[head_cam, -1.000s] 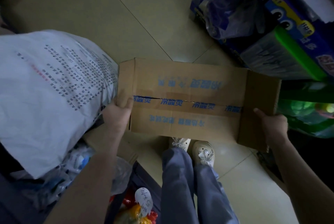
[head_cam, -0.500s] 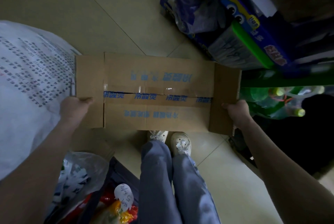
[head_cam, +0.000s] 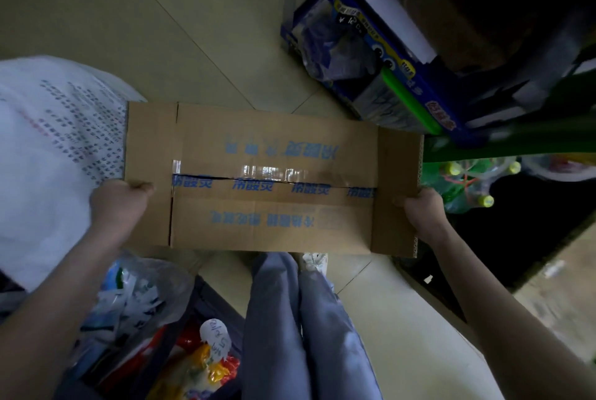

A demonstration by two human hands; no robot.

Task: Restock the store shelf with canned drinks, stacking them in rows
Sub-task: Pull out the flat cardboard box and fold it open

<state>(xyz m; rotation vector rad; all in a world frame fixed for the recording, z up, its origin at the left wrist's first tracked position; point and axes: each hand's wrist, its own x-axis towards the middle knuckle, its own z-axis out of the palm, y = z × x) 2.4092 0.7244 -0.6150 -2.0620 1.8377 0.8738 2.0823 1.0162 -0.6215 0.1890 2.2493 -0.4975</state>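
Carton since a second ago: swung from a slant to level across the view, both ends kept in the same two grips.
Step in hand: likely carrying stock toward the shelf; no stacking begun.
Next move: calls for a level set-down on bare tile near 1 o'clock, clear of sack and bin, then opening along the taped seam.
Pale beige tiled floor [head_cam: 161, 28]: dimly lit, bare from 10 to 12 o'clock; narrow aisle, goods crowding both sides.
Brown corrugated cardboard carton [head_cam: 274, 135]: at centre, off the floor, above the feet; blue print upside down; end flaps lying flat at 9 and 3 o'clock.
White printed woven sack [head_cam: 48, 157]: at 9 o'clock, just beside the carton's left end.
Green-edged store shelf [head_cam: 516, 138]: at 2 to 3 o'clock, blue packaged goods [head_cam: 371, 54] above, green plastic bottles with yellow caps [head_cam: 464, 186] below.
Dark bin of bright snack packets [head_cam: 200, 364]: at 7 o'clock.
Left hand [head_cam: 117, 206]: clamped on the left flap, thumb on top, fingers hidden beneath.
Right hand [head_cam: 422, 212]: clamped on the right flap's edge.
Clear glossy tape [head_cam: 267, 172]: along the middle seam, a dark line running through it.
Canned drinks: none in view; presumably inside, not possible to tell.
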